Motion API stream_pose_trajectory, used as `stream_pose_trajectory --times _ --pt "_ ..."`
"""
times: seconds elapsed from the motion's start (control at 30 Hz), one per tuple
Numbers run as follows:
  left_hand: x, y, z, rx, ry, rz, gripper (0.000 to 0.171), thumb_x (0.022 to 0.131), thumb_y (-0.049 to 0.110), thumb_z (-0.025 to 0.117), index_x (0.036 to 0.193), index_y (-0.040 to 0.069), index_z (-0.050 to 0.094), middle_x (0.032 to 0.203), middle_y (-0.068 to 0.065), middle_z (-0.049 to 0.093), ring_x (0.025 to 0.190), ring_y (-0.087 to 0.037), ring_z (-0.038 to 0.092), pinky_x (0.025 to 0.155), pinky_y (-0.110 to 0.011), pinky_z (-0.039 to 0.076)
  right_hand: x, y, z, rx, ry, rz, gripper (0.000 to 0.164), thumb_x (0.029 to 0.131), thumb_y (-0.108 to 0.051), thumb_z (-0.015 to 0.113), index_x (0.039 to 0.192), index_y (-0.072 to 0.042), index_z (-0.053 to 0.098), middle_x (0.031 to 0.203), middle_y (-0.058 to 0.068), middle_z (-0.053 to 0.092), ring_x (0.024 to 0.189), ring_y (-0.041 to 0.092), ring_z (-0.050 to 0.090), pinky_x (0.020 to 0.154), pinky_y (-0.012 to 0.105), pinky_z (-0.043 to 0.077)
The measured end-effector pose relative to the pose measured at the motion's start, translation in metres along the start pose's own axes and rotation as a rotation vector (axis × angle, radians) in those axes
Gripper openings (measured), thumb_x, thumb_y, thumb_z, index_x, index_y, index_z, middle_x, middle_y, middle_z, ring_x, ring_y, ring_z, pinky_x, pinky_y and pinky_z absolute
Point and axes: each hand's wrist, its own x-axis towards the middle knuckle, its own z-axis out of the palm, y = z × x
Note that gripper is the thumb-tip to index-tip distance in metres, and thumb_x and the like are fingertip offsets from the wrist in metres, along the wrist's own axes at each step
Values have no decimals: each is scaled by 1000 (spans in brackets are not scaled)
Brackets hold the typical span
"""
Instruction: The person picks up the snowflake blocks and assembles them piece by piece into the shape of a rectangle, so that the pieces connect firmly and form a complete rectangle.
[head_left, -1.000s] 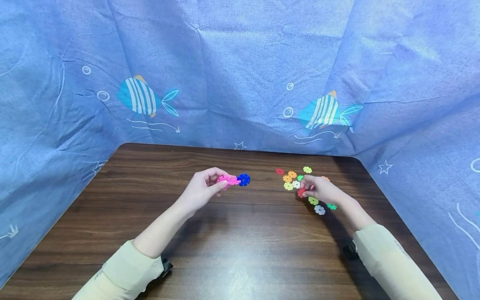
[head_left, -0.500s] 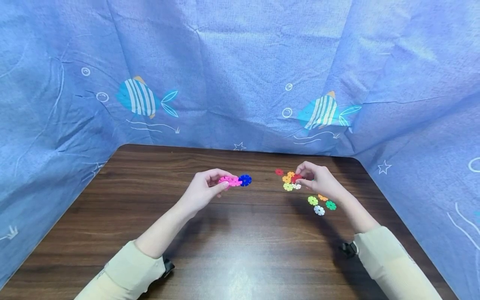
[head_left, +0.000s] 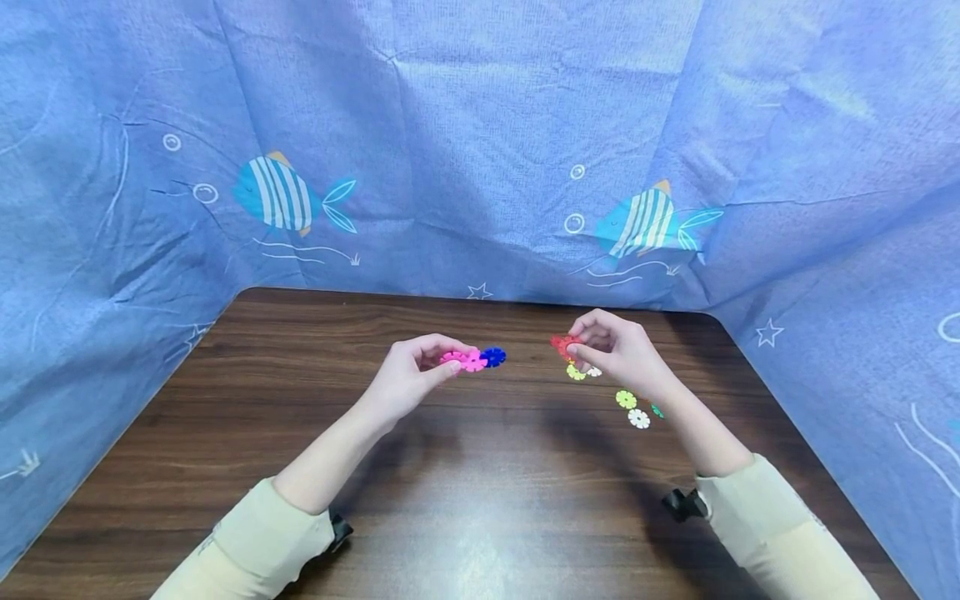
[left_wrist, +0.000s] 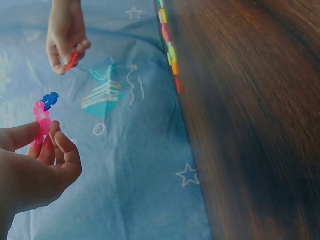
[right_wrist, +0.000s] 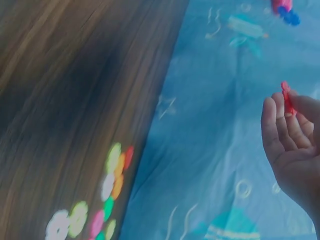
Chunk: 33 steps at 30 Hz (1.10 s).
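My left hand [head_left: 408,375] pinches pink notched plastic discs [head_left: 472,360], joined in a short row, between thumb and fingers. A dark blue disc [head_left: 493,357] is fixed to the far end of that row, pointing toward the right hand. Above the table, my right hand [head_left: 618,350] pinches a red notched disc [head_left: 566,346] by its edge. In the left wrist view the red disc [left_wrist: 72,60] appears edge-on, apart from the blue disc [left_wrist: 50,100]. The right wrist view shows the red disc [right_wrist: 287,98] between thumb and fingers.
Below and beside the right hand, several loose discs lie on the brown wooden table [head_left: 480,467], among them a yellow-green disc [head_left: 626,400] and a white disc [head_left: 639,419]. A blue fish-print cloth [head_left: 465,167] hangs around the table's back and sides.
My right hand has lifted the red disc off the pile and carried it left, toward the left hand. The left hand has stayed nearly in place, its joined discs turning slightly.
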Motion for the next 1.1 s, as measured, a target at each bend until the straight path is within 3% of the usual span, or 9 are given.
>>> stream_pose_trajectory --times 0.2,0.4,0.6,0.73,0.97,1.1 --pt "0 0 4 9 6 48 19 86 11 69 104 10 71 101 -6 72 77 -16 61 65 -23 48 0 -16 13 193 -18 16 21 84 -1 68 100 6 58 82 17 69 62 29 68 59 43 56" --pt "1 1 10 17 10 71 19 86 12 69 104 12 71 102 -4 72 79 -27 62 65 -23 48 0 -22 24 215 -29 33 18 85 -2 68 100 4 59 82 16 69 64 29 69 59 42 56" --pt "3 0 15 25 15 78 19 86 10 69 104 10 71 103 -5 71 75 -15 61 64 -21 48 2 -30 32 288 -65 128 21 85 -4 68 103 4 60 84 16 69 65 28 69 63 44 56" --pt "3 0 18 19 8 86 21 85 5 68 106 4 70 106 -10 70 75 -15 61 64 -22 48 1 -34 37 307 -100 157 22 86 -6 67 104 5 60 87 18 69 66 30 69 64 45 56" --pt "3 -1 19 -26 -55 148 20 86 5 67 105 7 71 107 -6 70 77 -9 62 63 -21 48 -1 -36 40 298 -117 156 21 87 -8 68 103 4 62 86 19 70 64 26 68 62 41 57" --pt "3 0 20 -85 -124 176 20 89 3 63 108 1 68 103 -13 70 84 -11 65 71 -22 52 -2 -35 40 311 -122 164 22 87 -10 68 103 4 63 85 16 70 64 26 68 63 42 57"
